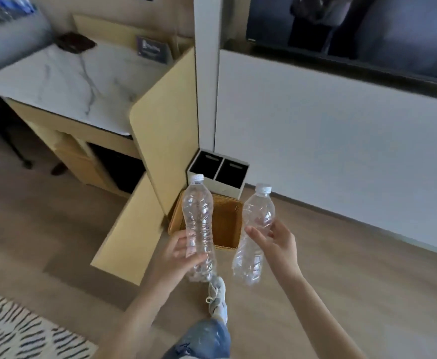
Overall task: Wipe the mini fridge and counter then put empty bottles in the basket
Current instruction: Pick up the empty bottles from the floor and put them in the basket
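Left hand (176,255) fingers clamped round left bottle (198,216), right hand (279,244) fingers round right bottle (258,216); the 2 held caps-up over wicker basket (227,226) on floor.

The wooden floor (315,268) carries a woven basket (234,224) near the middle, just beside a white two-compartment bin (220,186) that stands farther back by the wall. A striped rug (18,330) lies at the near left. On the marble tabletop (64,81), far left, sit a dark tray (76,42) and a small sign card (152,49).
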A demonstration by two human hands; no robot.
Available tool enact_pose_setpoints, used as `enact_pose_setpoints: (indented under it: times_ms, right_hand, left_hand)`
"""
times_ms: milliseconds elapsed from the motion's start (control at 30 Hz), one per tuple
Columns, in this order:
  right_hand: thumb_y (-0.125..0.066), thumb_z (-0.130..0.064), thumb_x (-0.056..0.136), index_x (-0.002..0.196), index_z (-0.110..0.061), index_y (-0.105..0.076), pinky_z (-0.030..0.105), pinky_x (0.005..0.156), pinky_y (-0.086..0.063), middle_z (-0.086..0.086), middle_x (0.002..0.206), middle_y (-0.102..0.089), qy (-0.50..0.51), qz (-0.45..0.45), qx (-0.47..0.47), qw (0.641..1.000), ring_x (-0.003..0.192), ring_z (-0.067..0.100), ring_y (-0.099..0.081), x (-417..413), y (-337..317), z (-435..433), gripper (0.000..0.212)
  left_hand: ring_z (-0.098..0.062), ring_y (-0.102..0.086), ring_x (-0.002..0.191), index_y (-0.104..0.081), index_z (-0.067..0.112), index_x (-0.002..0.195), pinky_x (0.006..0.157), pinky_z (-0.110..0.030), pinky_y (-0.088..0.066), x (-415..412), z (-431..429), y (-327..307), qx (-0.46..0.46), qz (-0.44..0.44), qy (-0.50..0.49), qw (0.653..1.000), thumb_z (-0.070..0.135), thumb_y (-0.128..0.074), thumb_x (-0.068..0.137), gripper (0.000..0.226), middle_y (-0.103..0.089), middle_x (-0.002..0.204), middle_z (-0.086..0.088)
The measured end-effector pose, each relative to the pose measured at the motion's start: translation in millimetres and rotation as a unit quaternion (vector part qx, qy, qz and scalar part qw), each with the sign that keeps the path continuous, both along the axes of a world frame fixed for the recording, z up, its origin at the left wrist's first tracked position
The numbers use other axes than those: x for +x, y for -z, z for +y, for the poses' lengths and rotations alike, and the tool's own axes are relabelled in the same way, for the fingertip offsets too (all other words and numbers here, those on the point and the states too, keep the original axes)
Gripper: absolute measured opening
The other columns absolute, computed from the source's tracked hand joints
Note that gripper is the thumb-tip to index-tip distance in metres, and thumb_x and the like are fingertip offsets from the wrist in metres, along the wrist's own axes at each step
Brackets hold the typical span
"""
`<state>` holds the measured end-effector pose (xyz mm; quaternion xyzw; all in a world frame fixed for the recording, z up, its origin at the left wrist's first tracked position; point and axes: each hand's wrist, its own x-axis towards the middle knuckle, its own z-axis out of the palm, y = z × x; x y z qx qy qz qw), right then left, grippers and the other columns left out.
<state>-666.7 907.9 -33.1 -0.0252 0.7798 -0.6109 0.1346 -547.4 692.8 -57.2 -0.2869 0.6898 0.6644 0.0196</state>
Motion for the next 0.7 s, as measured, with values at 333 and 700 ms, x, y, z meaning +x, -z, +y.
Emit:
enact_pose_setpoints:
  times_ms: [333,700]
  right_hand:
    - [-0.084,-0.036,0.077,0.099,-0.028,-0.071,0.01,0.063,-0.052,-0.017,0.091,-0.075,-0.124,-0.012,0.046,0.991,0.083,0.0,-0.07,-177,3,-72,0.027]
    - [-0.082,-0.051,0.067,0.099,-0.028,-0.071,0.009,0.057,-0.048,-0.018,0.087,-0.073,-0.304,-0.014,0.081,0.949,0.078,-0.002,-0.068,-345,15,-151,0.041]
  left_hand:
    - [-0.003,-0.066,0.099,-0.06,0.048,0.11,0.084,-0.027,-0.052,-129,-40,8,-0.017,-0.013,-0.123,0.992,0.061,-0.083,0.045,0.071,-0.068,0.109,0.023]
    - [-0.013,-0.067,0.103,-0.057,0.041,0.116,0.085,-0.037,-0.06,-236,-27,22,0.003,-0.041,-0.315,0.948,0.07,-0.084,0.044,0.082,-0.068,0.105,0.021]
